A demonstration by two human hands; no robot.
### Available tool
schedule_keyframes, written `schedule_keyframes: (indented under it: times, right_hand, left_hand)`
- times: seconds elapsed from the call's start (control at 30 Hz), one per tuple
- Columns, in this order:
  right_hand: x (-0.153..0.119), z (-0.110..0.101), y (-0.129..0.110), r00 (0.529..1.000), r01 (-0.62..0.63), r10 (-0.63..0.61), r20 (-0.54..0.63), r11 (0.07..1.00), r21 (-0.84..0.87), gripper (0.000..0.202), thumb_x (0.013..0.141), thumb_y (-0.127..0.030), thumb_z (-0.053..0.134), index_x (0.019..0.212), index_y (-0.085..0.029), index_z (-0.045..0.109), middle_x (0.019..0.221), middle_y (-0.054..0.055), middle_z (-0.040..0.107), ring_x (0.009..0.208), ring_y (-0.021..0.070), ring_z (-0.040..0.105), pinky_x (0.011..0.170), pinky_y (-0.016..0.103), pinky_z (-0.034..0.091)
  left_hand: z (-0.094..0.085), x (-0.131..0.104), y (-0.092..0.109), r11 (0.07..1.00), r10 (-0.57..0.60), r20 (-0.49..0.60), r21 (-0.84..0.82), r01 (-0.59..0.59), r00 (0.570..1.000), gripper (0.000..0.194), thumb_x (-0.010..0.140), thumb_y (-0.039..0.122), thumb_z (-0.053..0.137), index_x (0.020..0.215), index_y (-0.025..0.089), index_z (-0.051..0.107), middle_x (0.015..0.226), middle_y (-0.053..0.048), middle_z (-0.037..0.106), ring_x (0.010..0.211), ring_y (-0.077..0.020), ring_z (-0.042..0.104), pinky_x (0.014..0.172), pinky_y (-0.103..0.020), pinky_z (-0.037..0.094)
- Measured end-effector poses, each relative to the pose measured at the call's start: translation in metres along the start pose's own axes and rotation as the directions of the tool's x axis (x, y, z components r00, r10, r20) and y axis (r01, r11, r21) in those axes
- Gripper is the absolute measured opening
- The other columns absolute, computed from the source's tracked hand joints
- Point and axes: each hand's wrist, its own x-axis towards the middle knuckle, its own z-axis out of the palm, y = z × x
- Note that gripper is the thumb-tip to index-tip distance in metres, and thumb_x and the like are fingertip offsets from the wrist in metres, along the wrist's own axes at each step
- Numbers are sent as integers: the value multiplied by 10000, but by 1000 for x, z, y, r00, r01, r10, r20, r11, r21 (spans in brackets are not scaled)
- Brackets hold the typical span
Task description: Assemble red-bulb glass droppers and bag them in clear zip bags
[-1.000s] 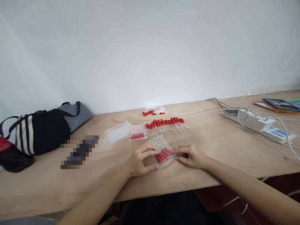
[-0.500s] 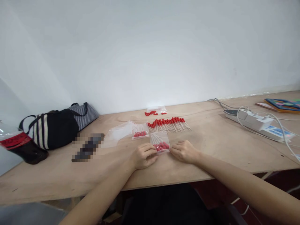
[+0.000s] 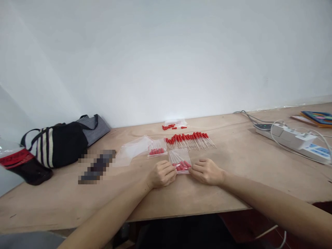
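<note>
Left hand (image 3: 162,174): fingers curled in, thumb mostly hidden, fingertips at the bag's near-left corner. Right hand (image 3: 206,172): same on the near-right corner, fingertips partly hidden behind knuckles. Can't tell if either one pinches the plastic or just presses it. Both corners of the bag (image 3: 187,154) are covered by fingers, glare over the red ends, so no reliable count inside. Dark item (image 3: 97,167) on the left is pixelated, can't ID. Bottle (image 3: 23,166) is cut off by the frame edge.

Bag is clear, flat on the table (image 3: 145,202) between the hands, just in front of the stick row (image 3: 190,141). Inside: pale sticks fanned away, red ends bunched toward the person.
</note>
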Motion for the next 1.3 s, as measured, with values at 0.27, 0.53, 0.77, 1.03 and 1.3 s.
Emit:
schedule_keyframes:
  times: [0.27, 0.53, 0.77, 1.03, 1.3]
  right_hand:
    - [4, 6, 2, 999, 20, -20, -42, 1000, 8, 204, 831, -148, 421, 694, -146, 571, 595, -3, 554, 526, 93, 440, 490, 261, 271]
    - [9, 10, 1, 999, 0, 1, -43, 1000, 30, 160, 824, -139, 437, 779, -122, 589, 624, 5, 576, 542, 96, 451, 502, 254, 281]
    - [15, 13, -1, 994, -62, 61, -91, 998, -9, 142, 813, -158, 459, 786, -132, 596, 614, 3, 582, 546, 101, 452, 478, 263, 234]
    - [17, 14, 0, 991, -30, 29, -131, 1000, -6, 185, 822, -138, 420, 752, -123, 591, 605, 0, 576, 551, 96, 450, 495, 265, 239]
    - [22, 15, -3, 989, -86, 78, -125, 994, -60, 145, 815, -147, 456, 745, -136, 583, 610, 0, 575, 544, 98, 442, 489, 268, 220]
  left_hand:
    - [4, 7, -3, 997, 78, -58, 20, -77, 995, 64, 766, 79, 533, 778, 125, 575, 706, -27, 671, 635, -127, 610, 599, -266, 499]
    - [8, 6, -4, 1000, -18, -46, -15, 18, 999, 66, 773, 106, 524, 808, 133, 573, 724, -30, 670, 648, -125, 601, 615, -268, 499]
    - [10, 7, -3, 998, -59, -40, -3, 59, 997, 69, 776, 94, 517, 766, 136, 571, 687, -26, 661, 601, -126, 584, 615, -298, 473]
    - [12, 2, -9, 1000, -7, -88, 7, 8, 996, 82, 770, 81, 530, 819, 136, 566, 729, -26, 677, 652, -143, 604, 635, -314, 468]
    - [11, 3, -8, 999, -48, -74, 17, 49, 996, 86, 777, 82, 505, 788, 135, 572, 721, -38, 669, 640, -139, 594, 637, -315, 475]
